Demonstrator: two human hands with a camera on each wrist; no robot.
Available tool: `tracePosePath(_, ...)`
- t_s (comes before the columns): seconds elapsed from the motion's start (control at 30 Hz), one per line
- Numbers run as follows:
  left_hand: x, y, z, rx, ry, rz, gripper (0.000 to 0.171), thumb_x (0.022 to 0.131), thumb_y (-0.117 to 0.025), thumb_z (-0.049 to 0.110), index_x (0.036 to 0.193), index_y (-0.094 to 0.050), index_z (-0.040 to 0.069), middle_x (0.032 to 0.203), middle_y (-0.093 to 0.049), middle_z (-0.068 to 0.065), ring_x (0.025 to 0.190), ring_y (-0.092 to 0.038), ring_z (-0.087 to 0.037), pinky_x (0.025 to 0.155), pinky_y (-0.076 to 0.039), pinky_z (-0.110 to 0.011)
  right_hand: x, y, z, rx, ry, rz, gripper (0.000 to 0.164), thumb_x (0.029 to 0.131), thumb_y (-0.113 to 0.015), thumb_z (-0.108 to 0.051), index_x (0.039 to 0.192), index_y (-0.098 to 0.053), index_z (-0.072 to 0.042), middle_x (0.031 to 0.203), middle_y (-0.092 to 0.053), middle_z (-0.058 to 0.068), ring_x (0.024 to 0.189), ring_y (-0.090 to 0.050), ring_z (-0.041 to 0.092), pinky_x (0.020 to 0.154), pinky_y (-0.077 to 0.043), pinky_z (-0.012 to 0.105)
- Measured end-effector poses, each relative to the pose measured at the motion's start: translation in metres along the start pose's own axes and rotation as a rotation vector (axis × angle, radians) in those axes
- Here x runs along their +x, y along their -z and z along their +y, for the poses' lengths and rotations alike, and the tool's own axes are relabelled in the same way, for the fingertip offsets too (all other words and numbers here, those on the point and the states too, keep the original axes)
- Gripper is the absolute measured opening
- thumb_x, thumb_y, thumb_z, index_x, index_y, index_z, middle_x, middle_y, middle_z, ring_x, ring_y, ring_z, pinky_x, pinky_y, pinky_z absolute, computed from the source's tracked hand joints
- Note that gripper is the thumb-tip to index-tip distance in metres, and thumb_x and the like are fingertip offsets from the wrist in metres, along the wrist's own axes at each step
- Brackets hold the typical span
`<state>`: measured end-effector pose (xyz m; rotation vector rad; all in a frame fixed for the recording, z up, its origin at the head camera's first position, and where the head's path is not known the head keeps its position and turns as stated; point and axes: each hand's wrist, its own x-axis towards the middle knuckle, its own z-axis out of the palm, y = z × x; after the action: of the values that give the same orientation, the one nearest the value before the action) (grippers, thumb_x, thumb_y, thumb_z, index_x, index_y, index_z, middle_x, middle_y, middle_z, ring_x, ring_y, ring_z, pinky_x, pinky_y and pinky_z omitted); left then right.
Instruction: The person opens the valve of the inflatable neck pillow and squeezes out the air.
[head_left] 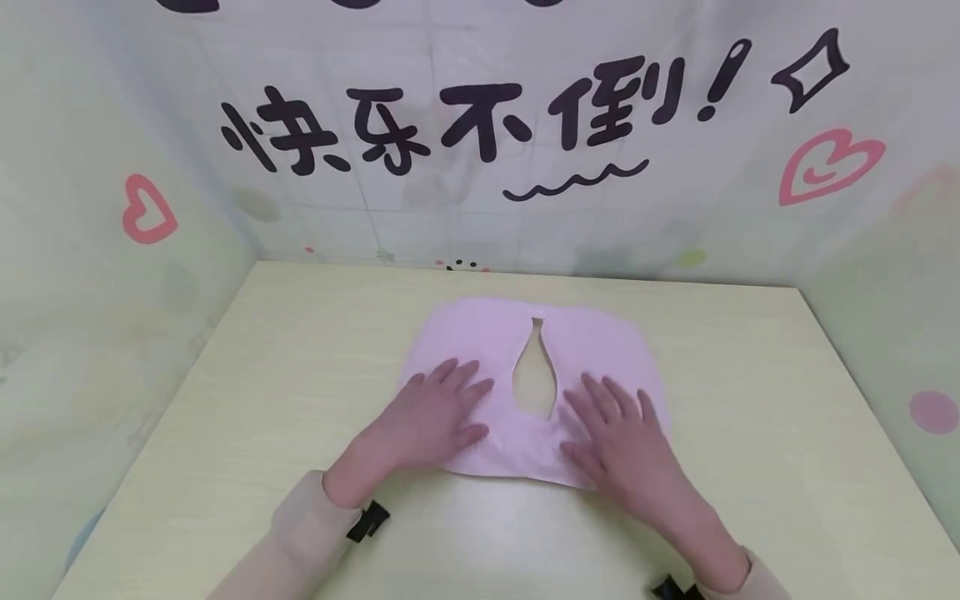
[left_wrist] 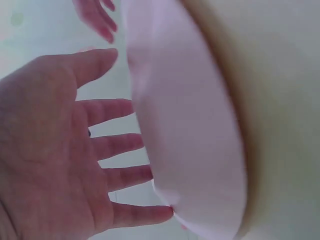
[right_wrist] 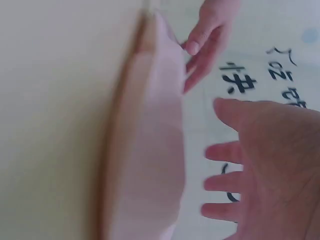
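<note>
A pale pink cloth bib [head_left: 517, 446] lies spread out, its teardrop neck opening narrowing to a join at the far edge. My left hand [head_left: 435, 417] is over its left half with fingers spread. In the left wrist view, the fingertips of that hand [left_wrist: 50, 145] meet the surface of the bib [left_wrist: 185, 120]. Over the right half is my right hand [head_left: 630, 454], palm down and fingers apart. The right wrist view has this hand [right_wrist: 275, 165] with straight fingers just above the bib [right_wrist: 155, 140]. Neither hand grips the cloth.
The bib lies on a pale wood-grain table [head_left: 300, 350]. A printed white backdrop [head_left: 450, 208] with black characters rises behind the table's far edge, and similar sheets flank both sides. Black straps or clips [head_left: 367, 522] show at the wrists.
</note>
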<state>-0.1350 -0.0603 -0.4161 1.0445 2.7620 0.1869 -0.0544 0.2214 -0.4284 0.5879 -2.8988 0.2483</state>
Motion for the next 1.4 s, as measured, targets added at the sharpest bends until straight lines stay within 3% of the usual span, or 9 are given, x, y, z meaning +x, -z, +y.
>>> tracePosePath(0.1, 0.017, 0.008, -0.01, 0.024, 0.018, 0.085, 0.061, 0.103, -0.058, 0.046, 0.154, -0.048, 0.013, 0.159, -0.04, -0.017, 0.144, -0.037, -0.043, 0.105, -0.041, -0.065, 0.02, 0.007, 0.012, 0.001, -0.064, 0.097, 0.058, 0.099, -0.065, -0.037, 0.145, -0.054, -0.004, 0.153, -0.045, 0.025, 0.138, -0.042, 0.048, 0.107, -0.031, 0.072)
tracePosePath(0.23, 0.041, 0.013, -0.02, 0.026, 0.05, 0.161, 0.056, 0.105, -0.057, 0.041, 0.151, -0.051, 0.011, 0.156, -0.043, -0.018, 0.143, -0.038, -0.043, 0.105, -0.041, -0.064, 0.044, 0.007, 0.026, 0.028, -0.113, 0.114, 0.057, 0.101, -0.064, -0.034, 0.146, -0.053, -0.002, 0.153, -0.043, 0.027, 0.139, -0.039, 0.049, 0.107, -0.031, 0.07)
tracePosePath(0.4, 0.068, 0.017, -0.026, 0.001, 0.077, 0.175, 0.053, 0.107, -0.054, 0.039, 0.151, -0.051, 0.011, 0.157, -0.042, -0.016, 0.145, -0.035, -0.042, 0.107, -0.038, -0.064, 0.069, -0.002, 0.037, 0.047, -0.123, 0.07, 0.056, 0.103, -0.061, -0.035, 0.147, -0.052, -0.002, 0.154, -0.041, 0.028, 0.14, -0.038, 0.051, 0.108, -0.031, 0.07)
tracePosePath(0.63, 0.093, 0.006, -0.028, -0.027, 0.055, 0.131, 0.051, 0.108, -0.05, 0.04, 0.152, -0.051, 0.014, 0.159, -0.042, -0.012, 0.148, -0.031, -0.042, 0.109, -0.034, -0.067, 0.089, -0.026, 0.048, 0.012, -0.147, 0.004, 0.055, 0.104, -0.06, -0.036, 0.15, -0.05, -0.008, 0.158, -0.038, 0.024, 0.145, -0.03, 0.05, 0.111, -0.02, 0.075)
tracePosePath(0.87, 0.096, 0.0, -0.028, -0.052, 0.101, 0.021, 0.053, 0.108, -0.048, 0.041, 0.157, -0.045, 0.019, 0.163, -0.036, -0.009, 0.151, -0.026, -0.039, 0.111, -0.031, -0.067, 0.092, -0.034, 0.05, 0.037, -0.162, -0.077, 0.057, 0.105, -0.056, -0.036, 0.154, -0.046, -0.009, 0.162, -0.033, 0.022, 0.148, -0.025, 0.049, 0.113, -0.017, 0.074)
tracePosePath(1.4, 0.091, -0.006, -0.033, -0.073, 0.081, 0.006, 0.058, 0.108, -0.047, 0.04, 0.161, -0.036, 0.02, 0.165, -0.03, -0.013, 0.152, -0.02, -0.041, 0.112, -0.025, -0.071, 0.087, -0.04, 0.054, 0.027, -0.147, -0.101, 0.058, 0.104, -0.058, -0.037, 0.153, -0.048, -0.008, 0.159, -0.036, 0.027, 0.144, -0.031, 0.051, 0.109, -0.022, 0.075)
